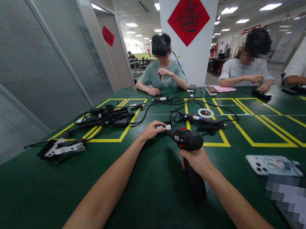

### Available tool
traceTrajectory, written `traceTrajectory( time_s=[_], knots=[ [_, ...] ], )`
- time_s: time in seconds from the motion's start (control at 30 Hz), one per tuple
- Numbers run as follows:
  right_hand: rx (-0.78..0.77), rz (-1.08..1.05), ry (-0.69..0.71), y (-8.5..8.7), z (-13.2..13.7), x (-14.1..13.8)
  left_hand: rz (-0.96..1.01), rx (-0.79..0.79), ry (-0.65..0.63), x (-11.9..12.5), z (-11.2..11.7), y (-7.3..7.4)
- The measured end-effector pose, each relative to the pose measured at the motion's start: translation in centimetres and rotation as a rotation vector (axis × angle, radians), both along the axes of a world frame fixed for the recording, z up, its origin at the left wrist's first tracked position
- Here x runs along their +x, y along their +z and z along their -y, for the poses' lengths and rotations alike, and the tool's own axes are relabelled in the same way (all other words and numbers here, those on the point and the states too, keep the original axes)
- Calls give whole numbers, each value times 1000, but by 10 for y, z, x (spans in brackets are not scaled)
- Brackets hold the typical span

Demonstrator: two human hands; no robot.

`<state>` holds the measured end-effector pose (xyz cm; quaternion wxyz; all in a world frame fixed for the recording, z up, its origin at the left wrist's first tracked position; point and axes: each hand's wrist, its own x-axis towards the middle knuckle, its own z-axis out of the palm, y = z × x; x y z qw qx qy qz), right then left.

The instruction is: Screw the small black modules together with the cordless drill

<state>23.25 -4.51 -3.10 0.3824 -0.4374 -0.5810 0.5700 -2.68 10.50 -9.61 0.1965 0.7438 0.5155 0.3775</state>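
Power drill point(188, 139), one: the right hand point(198, 161) is gripping it, fingers wrapping round the handle; its nose is pointing at the left hand point(152, 131). Small dark piece with white patch point(168, 126), one: it is sitting at the drill's nose, left fingers apparently pinching its edge. Bit contact: too small to tell. Sound handling: bracing the piece, aligning the drill squarely, left fingertips staying clear.

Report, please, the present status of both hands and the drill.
Right hand gripping drill by handle. Left hand holding small dark piece, near drill's tip. Black cables at left, seemingly apart from both hands.
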Motion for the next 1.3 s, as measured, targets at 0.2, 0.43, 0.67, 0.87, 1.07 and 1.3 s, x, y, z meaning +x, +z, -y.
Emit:
traceTrajectory(
  time_s=[0.2,0.43,0.67,0.87,1.07,1.3],
  knots=[
    [-12,0,-10,0,0,-1,-2,-6,6,1,1,2],
    [-27,48,14,4,2,2,-10,-12,12,2,4,5],
    [200,377,40,37,14,14,4,-4,0,3,5,4],
    [388,867,77,24,32,-11,7,-2,-4,3,7,5],
    [402,1056,154,4,44,-43,17,-13,-14,2,7,6],
    [334,1108,90,10,60,-86,22,-14,-48,3,15,6]
  ],
)
